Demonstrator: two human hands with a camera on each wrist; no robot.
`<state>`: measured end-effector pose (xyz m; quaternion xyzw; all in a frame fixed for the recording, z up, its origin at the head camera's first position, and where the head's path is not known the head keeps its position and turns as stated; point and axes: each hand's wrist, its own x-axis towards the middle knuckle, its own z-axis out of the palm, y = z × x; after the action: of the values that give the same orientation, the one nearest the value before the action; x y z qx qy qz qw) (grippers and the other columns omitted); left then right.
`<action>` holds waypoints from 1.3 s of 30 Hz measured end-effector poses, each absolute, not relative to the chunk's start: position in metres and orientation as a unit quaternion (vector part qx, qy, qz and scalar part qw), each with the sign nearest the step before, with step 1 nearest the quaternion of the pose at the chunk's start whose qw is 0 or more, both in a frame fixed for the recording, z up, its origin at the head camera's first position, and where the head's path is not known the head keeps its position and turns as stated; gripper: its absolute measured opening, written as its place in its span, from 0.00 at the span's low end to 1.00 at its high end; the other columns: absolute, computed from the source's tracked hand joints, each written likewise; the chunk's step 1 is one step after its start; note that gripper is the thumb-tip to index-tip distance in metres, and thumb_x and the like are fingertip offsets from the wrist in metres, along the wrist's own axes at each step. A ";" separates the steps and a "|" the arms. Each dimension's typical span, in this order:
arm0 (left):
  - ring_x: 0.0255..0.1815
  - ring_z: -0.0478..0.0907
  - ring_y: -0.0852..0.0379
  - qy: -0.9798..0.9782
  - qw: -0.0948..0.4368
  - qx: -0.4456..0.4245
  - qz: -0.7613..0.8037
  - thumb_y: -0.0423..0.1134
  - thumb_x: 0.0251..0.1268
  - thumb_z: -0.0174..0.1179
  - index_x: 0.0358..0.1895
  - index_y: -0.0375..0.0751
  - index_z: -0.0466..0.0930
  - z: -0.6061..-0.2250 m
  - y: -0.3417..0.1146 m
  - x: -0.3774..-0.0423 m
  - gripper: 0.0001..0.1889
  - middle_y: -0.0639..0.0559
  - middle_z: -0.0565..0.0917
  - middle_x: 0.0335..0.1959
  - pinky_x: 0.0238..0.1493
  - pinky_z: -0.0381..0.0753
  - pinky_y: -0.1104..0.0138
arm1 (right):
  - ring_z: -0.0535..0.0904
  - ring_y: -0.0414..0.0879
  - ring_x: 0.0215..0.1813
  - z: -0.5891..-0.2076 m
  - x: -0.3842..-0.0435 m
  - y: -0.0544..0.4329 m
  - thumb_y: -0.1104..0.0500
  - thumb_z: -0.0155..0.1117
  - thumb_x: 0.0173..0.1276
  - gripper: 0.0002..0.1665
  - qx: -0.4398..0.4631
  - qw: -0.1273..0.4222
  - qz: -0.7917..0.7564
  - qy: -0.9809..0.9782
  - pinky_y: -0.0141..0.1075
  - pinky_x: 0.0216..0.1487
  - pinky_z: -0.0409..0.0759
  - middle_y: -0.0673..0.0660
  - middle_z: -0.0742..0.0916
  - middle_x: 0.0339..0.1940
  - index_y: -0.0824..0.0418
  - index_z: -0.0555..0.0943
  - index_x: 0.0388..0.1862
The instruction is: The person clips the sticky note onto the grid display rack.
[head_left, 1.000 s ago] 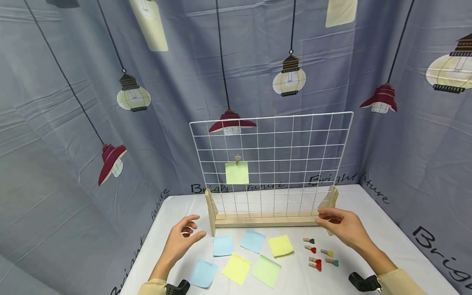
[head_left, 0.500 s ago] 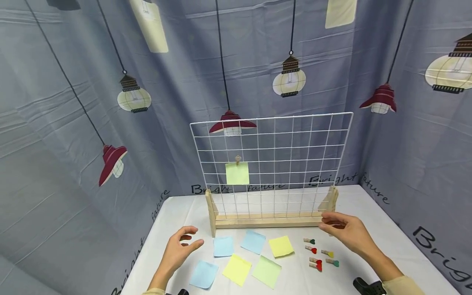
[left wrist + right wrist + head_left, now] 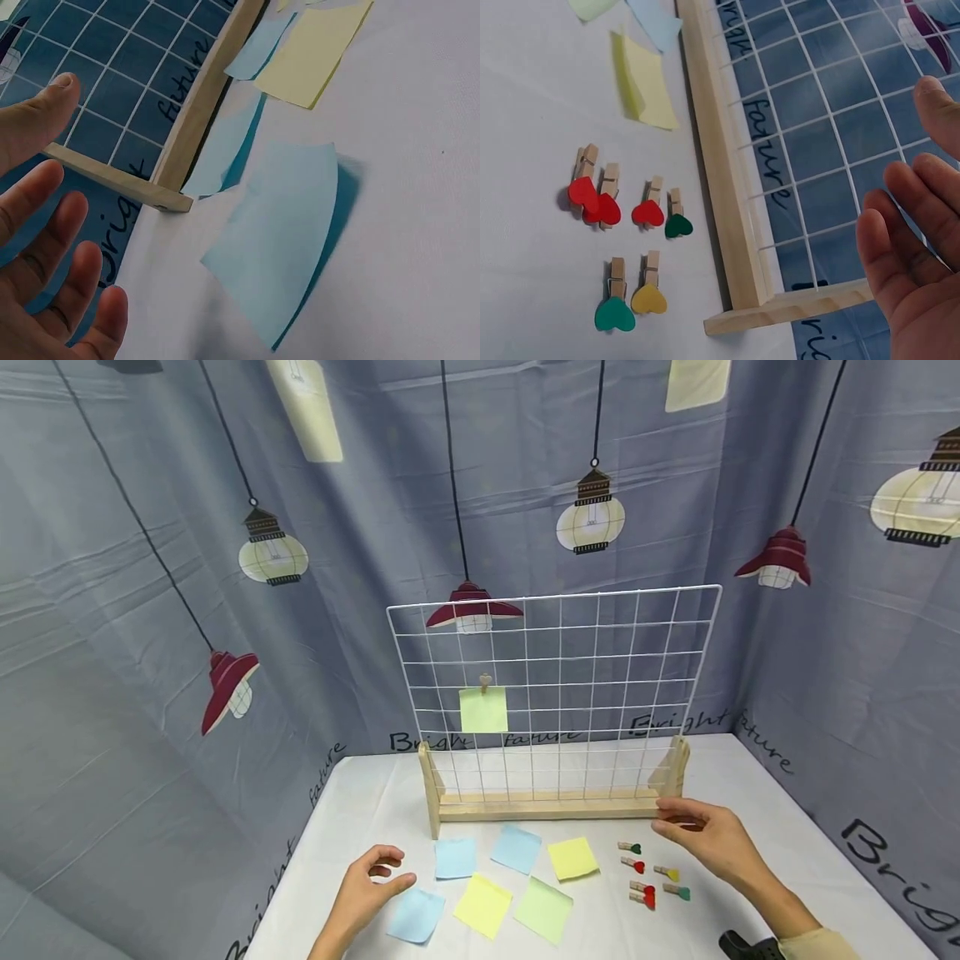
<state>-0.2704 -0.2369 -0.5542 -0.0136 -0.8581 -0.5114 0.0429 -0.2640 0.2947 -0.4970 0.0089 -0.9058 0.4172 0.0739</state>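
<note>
L hand [image 3: 360, 893] hovering nr closest blue note [image 3: 416, 916], thumb & fingers apart, loosely bent. R hand [image 3: 708, 839] hovering nr R end of wooden base [image 3: 540, 811], thumb & fingers also apart; six heart clips [image 3: 649, 213] lying nearby on white table [image 3: 375, 793]. Btwn hands, two more blue notes [image 3: 455, 858], two yellow notes [image 3: 482, 906], one green note [image 3: 543, 910] lying. White grid [image 3: 555, 597] standing in base, holding clipped green note [image 3: 483, 710] L of ctr. Patterned cloth [image 3: 337, 568] hanging behind.

Right hand [image 3: 924, 281], wire grid [image 3: 834, 112], heart clothespins [image 3: 648, 213]
</note>
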 end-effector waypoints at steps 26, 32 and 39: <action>0.41 0.76 0.55 -0.901 0.018 0.018 -0.434 0.43 0.44 0.83 0.54 0.46 0.85 -0.603 -0.234 -0.276 0.29 0.47 0.88 0.52 0.42 0.75 0.64 | 0.84 0.38 0.47 -0.507 -0.260 0.297 0.44 0.74 0.67 0.33 0.006 0.094 0.405 -0.910 0.29 0.47 0.81 0.57 0.91 0.51 0.63 0.83 0.62; 0.45 0.79 0.56 -0.920 0.033 0.012 -0.391 0.40 0.42 0.83 0.52 0.46 0.85 -0.610 -0.230 -0.275 0.29 0.52 0.87 0.48 0.47 0.80 0.58 | 0.84 0.36 0.46 -0.506 -0.260 0.300 0.44 0.74 0.67 0.32 0.004 0.090 0.409 -0.908 0.29 0.46 0.81 0.58 0.91 0.51 0.63 0.83 0.62; 0.36 0.72 0.58 -0.938 0.034 -0.002 -0.344 0.39 0.44 0.82 0.50 0.43 0.86 -0.608 -0.225 -0.274 0.25 0.55 0.81 0.36 0.39 0.73 0.65 | 0.85 0.43 0.49 -0.508 -0.260 0.304 0.41 0.72 0.68 0.34 -0.005 0.078 0.414 -0.907 0.29 0.46 0.81 0.58 0.90 0.51 0.63 0.82 0.63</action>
<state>-0.2738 -0.2252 -0.6080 -0.0020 -0.9384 -0.3439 0.0339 -0.2597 0.3037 -0.5078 -0.0054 -0.9070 0.4138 0.0779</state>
